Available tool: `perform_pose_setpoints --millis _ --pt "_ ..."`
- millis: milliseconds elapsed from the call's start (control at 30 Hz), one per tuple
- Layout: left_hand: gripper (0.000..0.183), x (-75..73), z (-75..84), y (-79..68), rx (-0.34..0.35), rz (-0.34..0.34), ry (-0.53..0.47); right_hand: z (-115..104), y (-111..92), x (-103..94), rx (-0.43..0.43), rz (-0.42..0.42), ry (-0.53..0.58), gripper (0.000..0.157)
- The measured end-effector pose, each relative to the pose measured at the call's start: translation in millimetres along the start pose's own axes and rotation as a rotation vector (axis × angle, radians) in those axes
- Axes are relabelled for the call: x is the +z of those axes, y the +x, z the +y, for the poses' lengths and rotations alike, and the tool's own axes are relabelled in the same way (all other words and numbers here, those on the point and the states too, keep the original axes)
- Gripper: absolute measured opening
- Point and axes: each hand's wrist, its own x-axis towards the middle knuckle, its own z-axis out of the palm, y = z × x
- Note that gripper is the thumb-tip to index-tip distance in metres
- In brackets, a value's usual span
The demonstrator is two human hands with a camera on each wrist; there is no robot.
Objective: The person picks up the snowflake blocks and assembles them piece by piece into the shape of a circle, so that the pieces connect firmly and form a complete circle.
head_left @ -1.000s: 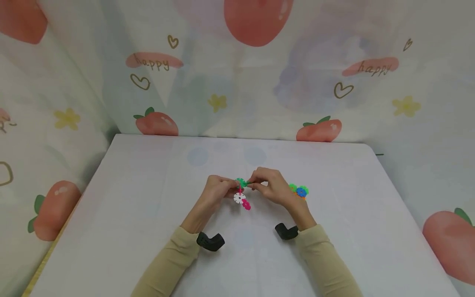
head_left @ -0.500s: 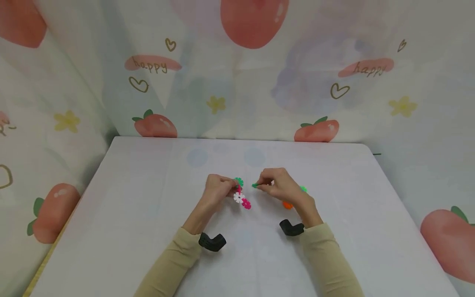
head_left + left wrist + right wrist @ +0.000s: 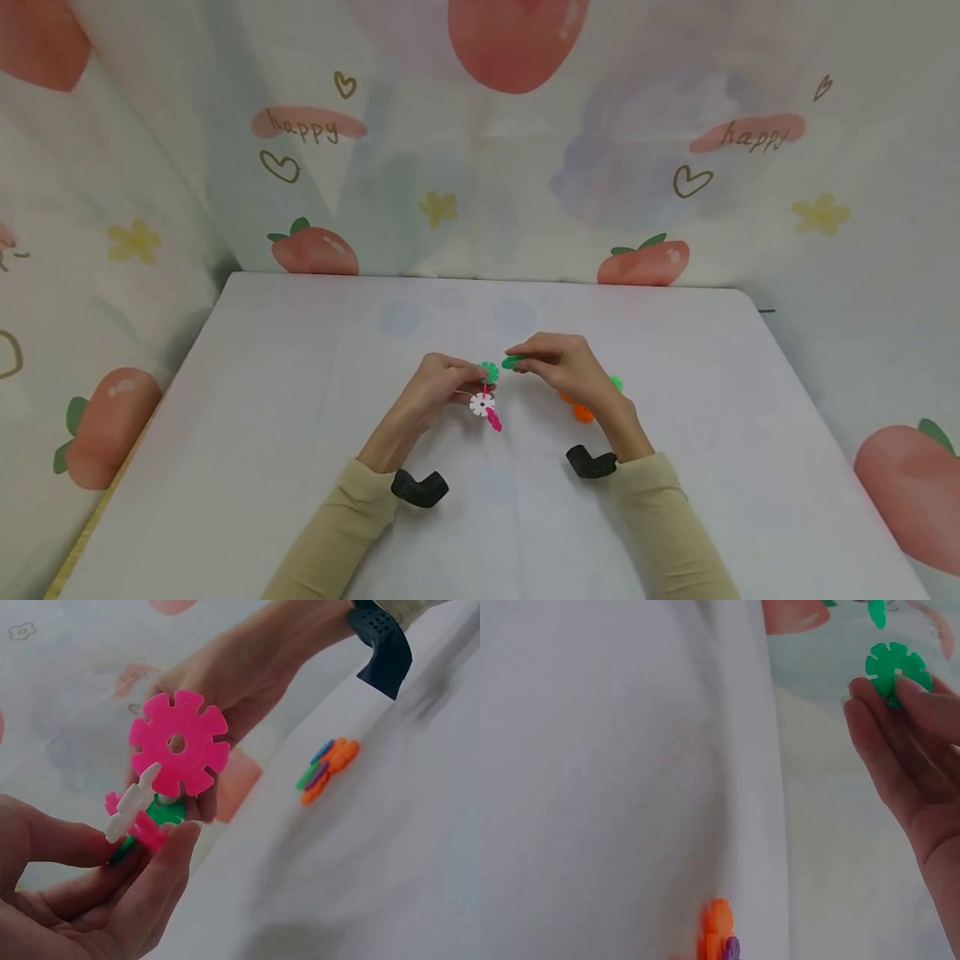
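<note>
My left hand point(image 3: 441, 385) pinches a joined chain of notched snowflake discs between thumb and fingers. A green disc point(image 3: 490, 372) is at its top, with a pink piece below it seen edge-on. Lower hang a white disc point(image 3: 482, 405) and a pink disc point(image 3: 494, 419). In the left wrist view the end pink disc point(image 3: 202, 746) faces the camera, and the white disc point(image 3: 133, 802) shows its edge. My right hand point(image 3: 562, 362) pinches a single green disc point(image 3: 885, 664) by its rim, a short gap to the right of the chain's green disc.
On the white table point(image 3: 300, 375), several more discs lie partly hidden behind my right wrist: orange point(image 3: 583, 413) and green point(image 3: 617, 383) in the head view, blue point(image 3: 322, 751) and purple point(image 3: 318, 776) in the left wrist view. A printed cloth point(image 3: 480, 192) stands behind the table.
The right hand's green disc first met the chain's green disc, then drew off to the right. It has since come back closer and slightly higher. The chain's lowest pink disc has turned.
</note>
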Motion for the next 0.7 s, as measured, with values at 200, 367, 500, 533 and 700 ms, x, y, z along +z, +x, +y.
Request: perform_pose_setpoints --millis 200,367,500,533,700 --pt "0.025 -0.1 -2.6 -0.3 -0.002 -0.023 0.006 -2.6 0.8 5.8 0.066 -0.017 0.013 0.016" --pt "0.025 -0.9 -4.3 -0.5 0.012 -0.043 0.045 -0.7 0.5 7.5 -0.016 -0.007 -0.039 0.018" --pt "0.025 -2.9 -3.4 -0.4 0.007 -0.057 0.061 -1.1 0.7 8.8 -0.049 -0.012 -0.055 0.017" --pt "0.025 -3.6 -2.7 -0.4 0.001 -0.064 0.060 -1.5 0.6 8.9 -0.031 -0.014 -0.041 0.016" --pt "0.024 -6.6 1.5 -1.0 -0.010 -0.098 0.059 -1.1 -1.1 8.4 0.101 -0.018 0.067 0.013"
